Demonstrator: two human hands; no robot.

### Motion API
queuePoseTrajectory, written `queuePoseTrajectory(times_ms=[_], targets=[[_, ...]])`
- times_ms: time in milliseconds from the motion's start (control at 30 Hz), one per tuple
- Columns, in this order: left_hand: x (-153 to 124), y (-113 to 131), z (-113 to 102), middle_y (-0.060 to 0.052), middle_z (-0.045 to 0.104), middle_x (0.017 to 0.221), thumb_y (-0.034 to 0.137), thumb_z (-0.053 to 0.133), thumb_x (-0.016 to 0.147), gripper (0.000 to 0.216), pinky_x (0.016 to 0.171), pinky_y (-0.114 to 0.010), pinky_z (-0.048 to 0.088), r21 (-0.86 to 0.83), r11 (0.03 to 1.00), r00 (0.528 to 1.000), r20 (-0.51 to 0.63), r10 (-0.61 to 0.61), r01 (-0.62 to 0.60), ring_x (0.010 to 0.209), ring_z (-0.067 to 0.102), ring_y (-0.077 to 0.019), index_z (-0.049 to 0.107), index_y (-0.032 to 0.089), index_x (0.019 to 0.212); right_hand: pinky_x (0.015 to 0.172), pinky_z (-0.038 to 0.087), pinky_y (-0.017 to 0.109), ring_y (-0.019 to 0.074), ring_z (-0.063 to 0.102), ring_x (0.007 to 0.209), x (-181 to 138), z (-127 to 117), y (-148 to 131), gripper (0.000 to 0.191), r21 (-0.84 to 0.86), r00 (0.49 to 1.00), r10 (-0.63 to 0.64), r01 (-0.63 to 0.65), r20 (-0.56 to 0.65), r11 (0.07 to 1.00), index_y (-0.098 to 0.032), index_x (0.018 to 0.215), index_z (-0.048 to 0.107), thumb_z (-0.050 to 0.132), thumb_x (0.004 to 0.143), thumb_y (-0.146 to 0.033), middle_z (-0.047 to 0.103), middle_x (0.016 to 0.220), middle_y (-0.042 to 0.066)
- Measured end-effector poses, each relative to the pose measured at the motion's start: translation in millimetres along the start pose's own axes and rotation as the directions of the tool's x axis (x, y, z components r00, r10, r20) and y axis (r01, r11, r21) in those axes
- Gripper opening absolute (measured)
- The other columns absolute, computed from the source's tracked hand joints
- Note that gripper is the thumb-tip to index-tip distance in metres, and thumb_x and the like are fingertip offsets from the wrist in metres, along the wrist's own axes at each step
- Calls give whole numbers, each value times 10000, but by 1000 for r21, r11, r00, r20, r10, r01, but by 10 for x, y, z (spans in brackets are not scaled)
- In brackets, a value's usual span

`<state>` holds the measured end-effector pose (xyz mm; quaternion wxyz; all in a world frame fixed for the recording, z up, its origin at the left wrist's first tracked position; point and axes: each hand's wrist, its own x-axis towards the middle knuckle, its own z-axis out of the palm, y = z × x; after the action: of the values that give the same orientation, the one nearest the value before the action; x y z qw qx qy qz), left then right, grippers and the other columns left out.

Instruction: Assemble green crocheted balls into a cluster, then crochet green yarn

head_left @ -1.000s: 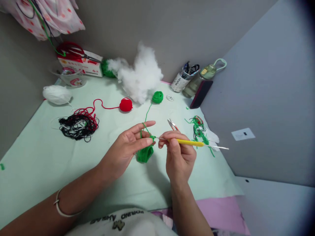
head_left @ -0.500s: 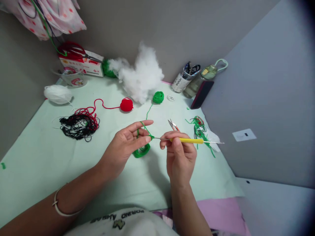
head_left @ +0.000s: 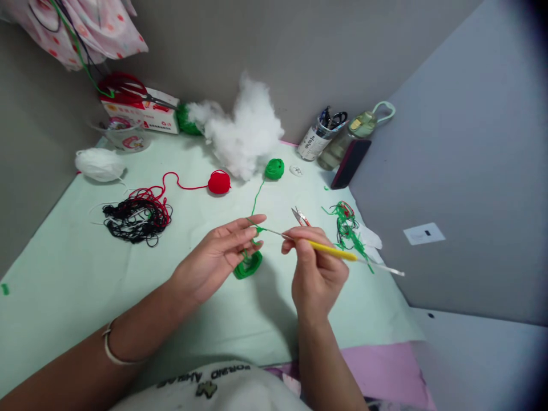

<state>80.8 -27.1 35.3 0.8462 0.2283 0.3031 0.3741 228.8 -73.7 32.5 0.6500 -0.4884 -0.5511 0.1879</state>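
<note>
A crochet hook with a yellow handle (head_left: 331, 250) is pinched in my right hand (head_left: 319, 271), its thin tip pointing left. At that tip sits a small bit of green crochet work (head_left: 260, 229), which the thumb and fingers of my left hand (head_left: 216, 257) pinch. Green yarn runs over my left index finger and up to a green yarn ball (head_left: 274, 169). Below my left fingertips hangs or lies a looped bundle of green yarn (head_left: 248, 266); whether it touches the table I cannot tell.
Beyond my hands are small snips (head_left: 300, 217), a red yarn ball (head_left: 218, 182), tangled black yarn (head_left: 136, 220) and white stuffing (head_left: 246, 134). Green scraps (head_left: 349, 225) lie at right, near a phone (head_left: 351, 164), a bottle (head_left: 336, 151) and a pen cup (head_left: 314, 140). Grey panels enclose the table.
The hook has tilted, its tip higher and its back end lower. My left hand has turned and its fingers have risen slightly with the green work.
</note>
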Motion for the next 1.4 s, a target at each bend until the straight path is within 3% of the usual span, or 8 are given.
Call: queuePoseTrajectory(times_ms=[233,533,800,967,1067,1200,1300,1400], targets=[[-55,-12,15,-5,680,881,313,788,827,327,745,-246,441,289,950,993,27,115,-118,796,586,-115,763,254,1148,671,531,293,139,648,753,30,26,8,163,168,988,136,-145,69,975,-259,959,781,632,949,-194,728,895,23],[-72,36,-32,-1,630,893,349,797,815,316,758,-253,444,371,919,988,-22,152,-134,819,570,-120,774,276,1122,668,586,308,142,699,705,14,-20,16,180,359,955,271,-297,121,885,-213,964,728,559,1000,-260,752,914,39],[-90,29,-10,3,594,867,313,768,829,365,694,-237,434,514,831,959,-54,277,-212,780,526,-117,753,294,1193,696,594,330,161,701,795,-14,-31,-79,242,-38,987,-100,106,129,994,-232,1069,691,493,991,-116,737,957,50],[-121,-23,79,17,592,856,236,780,795,408,715,-215,445,534,807,925,-110,364,-254,793,531,-111,751,298,1198,737,596,327,182,697,896,-95,6,11,326,-339,906,-334,409,259,847,-249,1188,666,538,948,-70,723,999,71],[-116,-59,91,19,601,822,249,790,787,497,718,-212,453,349,920,968,-104,228,-179,775,543,-108,704,282,1275,733,590,305,180,683,926,-150,31,66,376,-457,889,-397,457,226,763,-284,1220,693,605,921,-74,695,1049,70],[-65,-34,42,-11,637,829,281,792,799,502,769,-236,473,96,995,999,-27,-32,34,780,587,-116,689,200,1284,696,578,319,173,676,836,-100,9,9,275,-259,973,-218,229,73,938,-269,1089,736,581,939,-98,697,923,43],[-55,12,26,-14,653,851,272,795,806,476,803,-250,478,100,995,1000,-25,15,-13,822,618,-130,697,208,1267,593,545,298,142,640,687,-13,3,-48,212,33,1000,-18,18,-14,999,-238,989,734,541,975,-150,682,830,26],[-76,19,38,-2,661,855,277,812,799,481,783,-232,471,180,981,997,-4,80,-78,825,623,-123,700,249,1266,609,553,301,150,665,738,21,31,-50,190,109,997,44,-50,56,993,-228,973,741,563,973,-163,715,897,40]])
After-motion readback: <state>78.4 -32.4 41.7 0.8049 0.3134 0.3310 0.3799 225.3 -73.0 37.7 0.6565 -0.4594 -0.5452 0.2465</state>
